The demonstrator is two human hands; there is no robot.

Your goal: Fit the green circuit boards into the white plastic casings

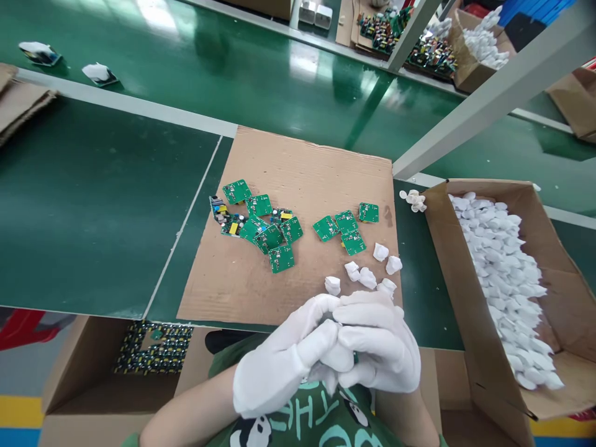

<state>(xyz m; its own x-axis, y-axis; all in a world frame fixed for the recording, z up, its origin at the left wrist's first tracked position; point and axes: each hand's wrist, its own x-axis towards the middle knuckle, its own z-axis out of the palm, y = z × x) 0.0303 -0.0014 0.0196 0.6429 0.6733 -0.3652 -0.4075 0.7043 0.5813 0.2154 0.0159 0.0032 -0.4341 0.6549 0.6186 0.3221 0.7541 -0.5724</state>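
My left hand [291, 357] and my right hand [379, 341], both in white gloves, meet at the table's front edge with fingers curled together. What they hold is mostly hidden; a sliver of green and some white show between the fingers. Just beyond them lie several small white covers [367, 278] on a cardboard sheet [298, 164]. Farther up the sheet is a small group of green circuit boards [352, 242]. A larger pile of circuit boards [280, 259] lies to the left, some with components facing up.
On the right stands an open carton [449, 267] of white covers [503, 279]; small white discs [413, 200] lie beside it. A grey post [479, 93] rises at the sheet's far right corner. White-covered boards [99, 73] sit on the green belt [261, 74]. Below left is a box of boards [153, 347].
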